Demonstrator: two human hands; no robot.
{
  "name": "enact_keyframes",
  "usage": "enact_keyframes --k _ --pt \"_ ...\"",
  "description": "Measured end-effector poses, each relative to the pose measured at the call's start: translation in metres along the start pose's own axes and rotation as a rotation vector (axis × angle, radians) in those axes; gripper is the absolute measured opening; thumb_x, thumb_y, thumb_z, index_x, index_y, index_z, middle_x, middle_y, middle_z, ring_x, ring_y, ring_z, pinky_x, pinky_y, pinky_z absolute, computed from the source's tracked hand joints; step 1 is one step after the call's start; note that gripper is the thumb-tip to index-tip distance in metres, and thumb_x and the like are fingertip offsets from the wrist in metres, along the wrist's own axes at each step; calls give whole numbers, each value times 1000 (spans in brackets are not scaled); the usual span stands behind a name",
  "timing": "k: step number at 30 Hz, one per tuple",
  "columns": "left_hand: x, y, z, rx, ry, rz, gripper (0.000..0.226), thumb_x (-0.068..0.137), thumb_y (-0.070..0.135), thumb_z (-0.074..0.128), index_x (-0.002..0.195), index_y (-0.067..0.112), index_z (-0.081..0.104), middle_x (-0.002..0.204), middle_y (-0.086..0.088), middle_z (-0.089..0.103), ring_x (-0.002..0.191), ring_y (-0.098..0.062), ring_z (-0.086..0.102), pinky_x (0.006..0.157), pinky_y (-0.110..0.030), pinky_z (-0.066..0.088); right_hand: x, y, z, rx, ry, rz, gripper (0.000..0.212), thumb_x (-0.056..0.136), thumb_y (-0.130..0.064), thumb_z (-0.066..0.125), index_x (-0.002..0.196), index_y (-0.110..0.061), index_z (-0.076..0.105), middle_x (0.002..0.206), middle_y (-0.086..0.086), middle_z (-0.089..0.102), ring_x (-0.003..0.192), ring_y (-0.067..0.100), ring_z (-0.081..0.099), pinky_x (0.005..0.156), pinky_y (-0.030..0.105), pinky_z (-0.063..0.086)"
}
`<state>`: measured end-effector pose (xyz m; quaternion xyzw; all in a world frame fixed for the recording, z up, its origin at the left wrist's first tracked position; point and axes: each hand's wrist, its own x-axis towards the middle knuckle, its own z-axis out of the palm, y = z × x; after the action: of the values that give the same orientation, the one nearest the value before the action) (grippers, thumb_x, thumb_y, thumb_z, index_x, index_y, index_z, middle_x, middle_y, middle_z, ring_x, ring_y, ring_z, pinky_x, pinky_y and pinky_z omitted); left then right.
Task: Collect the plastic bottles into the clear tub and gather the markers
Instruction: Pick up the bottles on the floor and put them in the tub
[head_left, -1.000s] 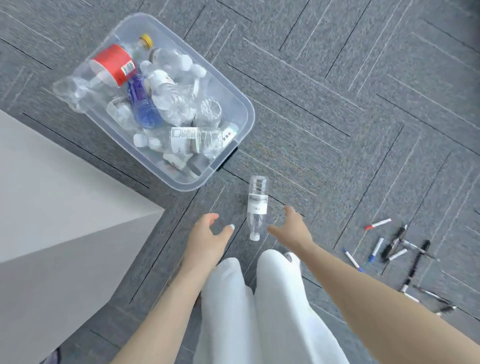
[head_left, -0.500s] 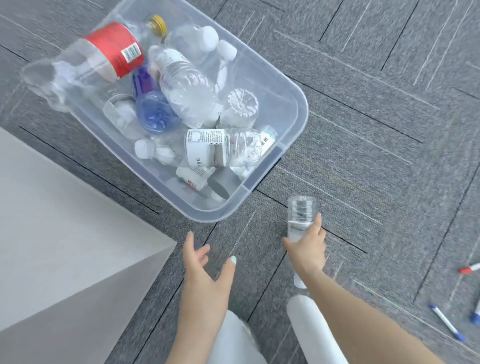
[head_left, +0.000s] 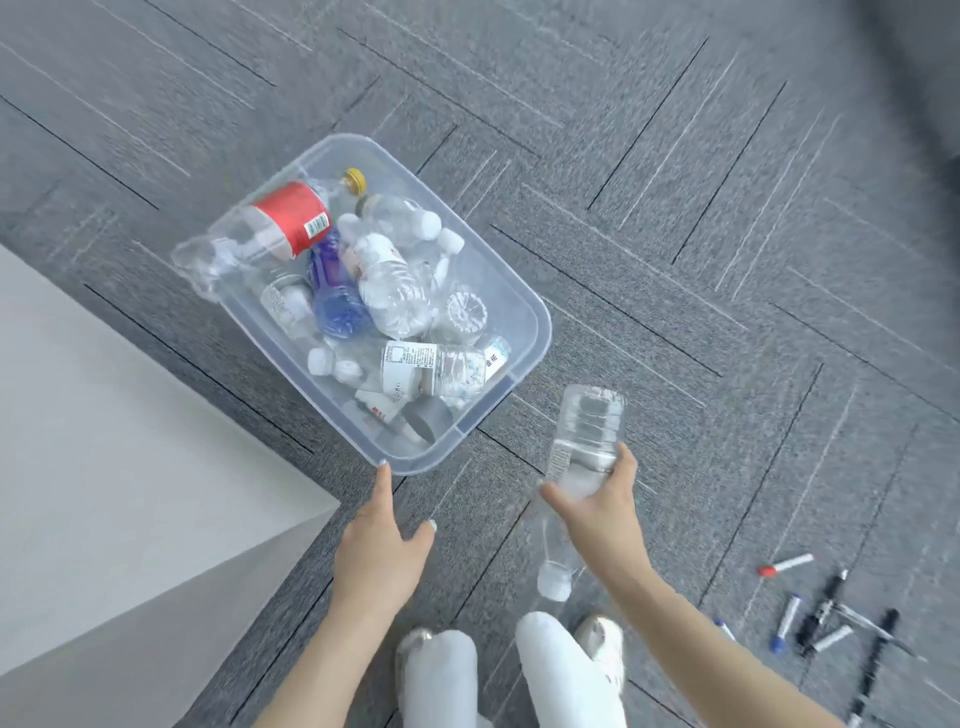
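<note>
Right hand (head_left: 597, 506) grips something; left hand (head_left: 382, 545) reaches forward, fingers straight.

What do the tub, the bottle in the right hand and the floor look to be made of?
Tub: clear, smooth, likely rigid plastic; bottles show through its walls.
Bottle: thin clear plastic, ribbed, with a paper-like label, gripped by the right hand.
Floor: grey carpet tiles, matte woven texture with visible seams.

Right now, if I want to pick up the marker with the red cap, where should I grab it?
Grab the red-capped marker around its white middle, coming straight down from above. It lies flat on the carpet, apart from the other markers, so both long sides look free for fingers.
</note>
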<state>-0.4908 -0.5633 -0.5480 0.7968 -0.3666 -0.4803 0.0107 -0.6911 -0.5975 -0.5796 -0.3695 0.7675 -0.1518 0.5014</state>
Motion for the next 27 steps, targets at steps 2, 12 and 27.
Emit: enact_keyframes --k 2,12,27 --pt "-23 9 -17 -33 14 5 81 89 36 56 150 30 2 153 0 31 139 -24 34 110 -44 35 -14 -41 -10 -37 -59 -49 98 73 -29 78 145 -32 11 138 1 45 111 16 57 97 40 49" --pt "-134 -1 -87 -144 50 -94 74 88 38 57 147 28 15 145 5 41 132 -11 41 106 -26 35 -50 -206 54 -413 -292 -311 102 73 -15 72 151 -25 7 138 9 34 116 23 47 98 39 47" --pt "-138 -39 -87 -159 94 -142 60 90 40 52 142 34 24 148 16 35 135 -6 36 109 -24 31 -15 -161 114 -1301 -256 -392 81 81 -27 65 146 -25 15 136 10 34 125 28 35 94 46 40"
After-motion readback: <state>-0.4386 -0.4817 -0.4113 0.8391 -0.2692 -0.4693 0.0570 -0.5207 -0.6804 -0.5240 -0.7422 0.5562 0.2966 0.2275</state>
